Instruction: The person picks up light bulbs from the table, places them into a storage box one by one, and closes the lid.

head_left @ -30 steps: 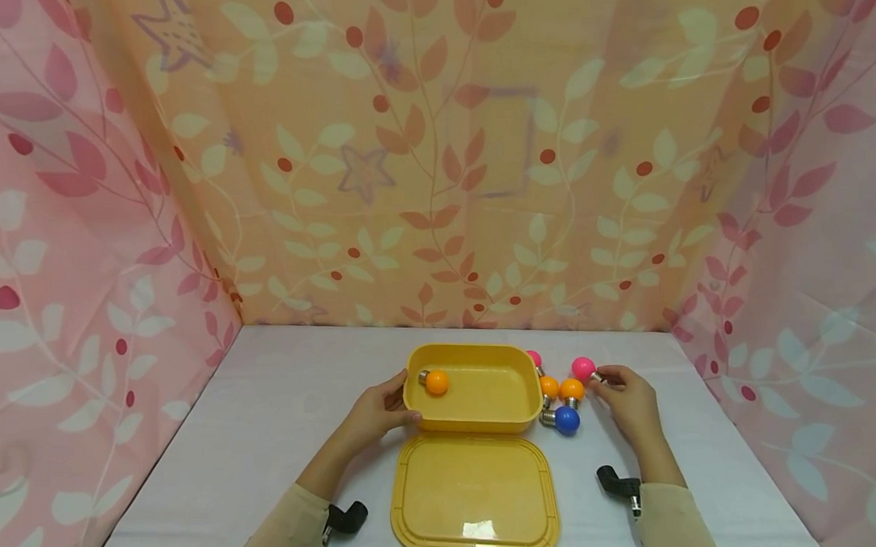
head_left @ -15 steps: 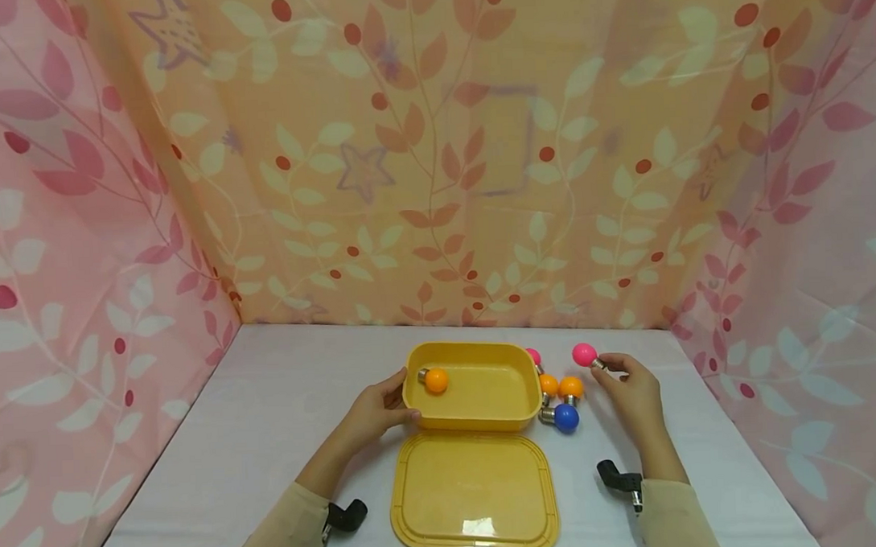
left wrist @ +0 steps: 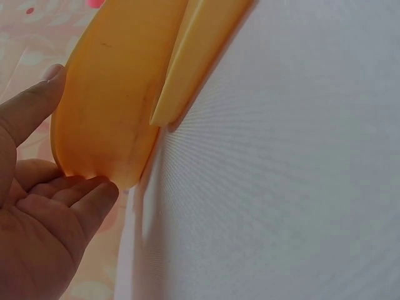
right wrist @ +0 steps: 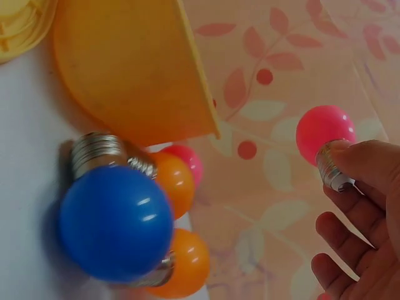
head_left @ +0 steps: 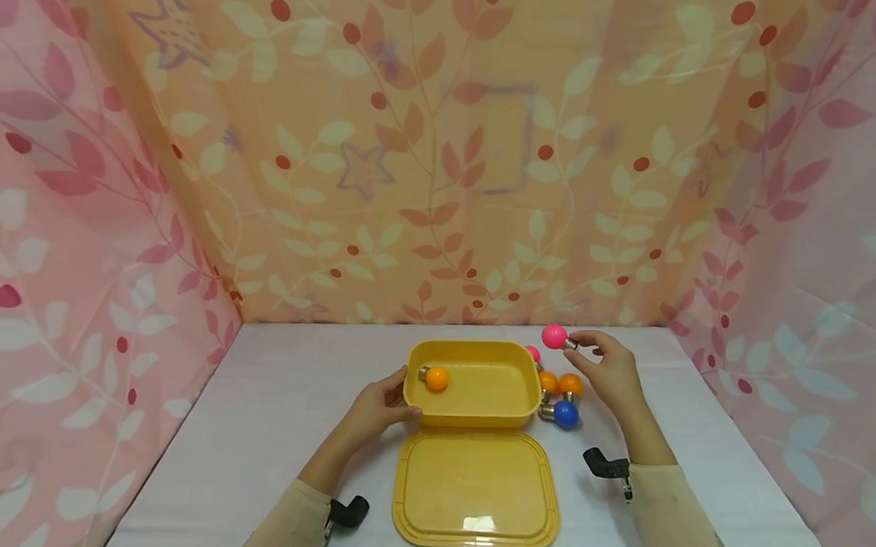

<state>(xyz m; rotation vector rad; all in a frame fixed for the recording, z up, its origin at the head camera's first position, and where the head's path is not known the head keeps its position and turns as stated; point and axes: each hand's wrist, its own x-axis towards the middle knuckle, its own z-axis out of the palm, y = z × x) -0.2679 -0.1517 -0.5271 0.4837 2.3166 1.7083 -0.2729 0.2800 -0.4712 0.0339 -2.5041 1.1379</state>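
Off the right end of the box (head_left: 472, 419), raised above the table (head_left: 233, 429), the pink bulb (head_left: 554, 336) is in the right hand (head_left: 612, 372), thumb and fingers clamped on its metal base; that grip leaves the globe free and pointing boxward, perhaps because a narrow base pinches more securely than a smooth ball. The left hand (head_left: 373, 408) is clamped on the box's left end, seemingly to keep it from sliding. Inside, near that end, an orange bulb (head_left: 437, 378) lies on its side. Just beside the box's right end, a second pink bulb (head_left: 532, 353), partly hidden, two more orange bulbs (head_left: 571, 383) and a blue bulb (head_left: 566, 414) lie clustered, apparently for easy reach. Just in front of the box, the lid (head_left: 474, 489) lies flat, apparently off so the mouth stays uncovered.
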